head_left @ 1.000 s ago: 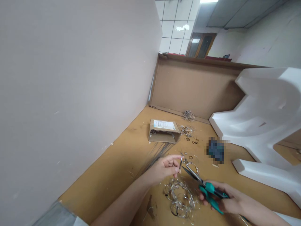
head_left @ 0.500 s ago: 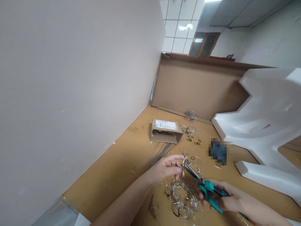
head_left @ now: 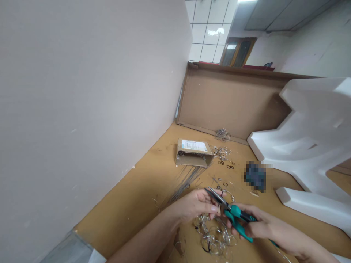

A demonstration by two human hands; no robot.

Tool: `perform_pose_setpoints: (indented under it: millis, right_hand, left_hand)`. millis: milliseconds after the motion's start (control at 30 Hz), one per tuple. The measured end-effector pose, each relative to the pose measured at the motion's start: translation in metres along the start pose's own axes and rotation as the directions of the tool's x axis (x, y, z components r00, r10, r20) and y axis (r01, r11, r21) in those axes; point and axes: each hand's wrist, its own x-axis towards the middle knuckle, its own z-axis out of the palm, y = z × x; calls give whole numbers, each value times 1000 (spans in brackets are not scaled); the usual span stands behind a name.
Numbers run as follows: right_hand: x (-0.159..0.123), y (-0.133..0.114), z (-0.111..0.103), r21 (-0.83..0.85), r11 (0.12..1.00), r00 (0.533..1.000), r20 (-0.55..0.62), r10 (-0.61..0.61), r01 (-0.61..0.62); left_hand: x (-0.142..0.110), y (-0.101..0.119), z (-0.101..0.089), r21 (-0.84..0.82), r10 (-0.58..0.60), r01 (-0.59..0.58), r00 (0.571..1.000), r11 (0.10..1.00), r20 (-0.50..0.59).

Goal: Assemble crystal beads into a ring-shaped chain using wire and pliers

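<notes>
My right hand [head_left: 253, 226] grips green-handled pliers [head_left: 229, 212], their jaws pointing up and left over my left hand [head_left: 199, 204]. The fingers of my left hand are pinched on a small metal piece right at the plier jaws; I cannot make out what it is. Under both hands lies a tangle of wire rings [head_left: 215, 235] on the brown tabletop [head_left: 131, 204]. A bundle of thin straight wires [head_left: 183, 180] runs from my left hand towards a small cardboard box [head_left: 193, 151].
A white panel [head_left: 82, 109] walls the left side and a cardboard sheet [head_left: 230, 104] stands at the back. White foam blocks [head_left: 307, 142] fill the right. Small black rings [head_left: 227, 166], more wire piles [head_left: 222, 134] and a blurred dark object [head_left: 254, 176] lie beyond the box.
My hands have come closer together and lower. The plier jaws have moved left over my left hand's fingers, and the small piece that stood upright in my fingers is now hidden.
</notes>
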Motion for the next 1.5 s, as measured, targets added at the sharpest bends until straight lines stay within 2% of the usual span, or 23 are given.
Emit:
perform_pose_setpoints:
  millis: [200,400,667,767,833,900,933,1000,1067,1133,1300,1500]
  right_hand:
    - [2,-1,2,39,999,1000,9,-13,13]
    - [5,12,3,92,996,1000,-25,-3,5]
    - [6,19,10,48,999,997,-71,-7,11]
    - [5,16,1,43,999,995,-101,-26,31]
    - [6,15,-11,-58,996,976,-203,-83,73]
    - [12,16,-26,-309,950,914,-372,-163,44]
    - [16,18,-33,-470,880,859,-477,-185,-72]
    - [30,27,-46,-535,818,779,-597,-192,-209]
    - [47,37,-54,-548,773,722,-669,-177,-319]
    - [66,48,-59,-560,736,701,-694,-166,-380]
    - [99,60,-62,-571,663,680,-723,-125,-485]
    - [114,67,-64,-561,646,679,-729,-90,-517]
  left_hand:
    - [0,0,-1,-7,8,-8,1000,1000,-1]
    - [-1,-1,-1,-69,27,-25,999,997,32]
    - [0,-1,-4,-33,1,2,997,999,74]
    - [1,0,-9,41,18,-19,1000,999,5]
    - [3,0,-16,192,77,-52,989,980,-124]
    - [5,0,-23,451,212,-47,922,891,-324]
    - [6,-1,-25,586,287,-4,874,811,-392]
    - [5,-1,-29,793,409,98,814,601,-411]
    - [3,0,-31,897,461,163,812,411,-359]
    - [2,1,-32,927,464,194,821,320,-332]
    - [1,0,-35,916,457,210,815,341,-357]
    - [2,-4,-34,917,441,175,834,359,-332]
